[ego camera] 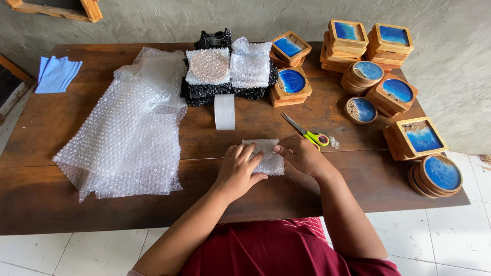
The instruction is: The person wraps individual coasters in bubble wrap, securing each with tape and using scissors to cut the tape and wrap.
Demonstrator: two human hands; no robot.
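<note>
- My left hand point(239, 171) pressed flat, fingers spread, on a small bubble-wrapped parcel point(266, 156) at the near middle of the wooden table point(76, 199)
- My right hand point(303, 154) pinched its upper edge, seemingly folding wrap
- Sealing came next, I judged: tape roll point(224, 112) and scissors point(306, 132) lay just beyond

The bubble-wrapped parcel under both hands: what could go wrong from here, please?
1. Both hands, left hand and right hand, press the wrapped parcel; lifting either may let the loose wrap unfold, as I see no tape on it.
2. The scissors lie open-bladed just beyond the right hand, so a reach toward the tape roll could brush them.
3. The coaster stack sits near the table edge and might be knocked off.
</note>
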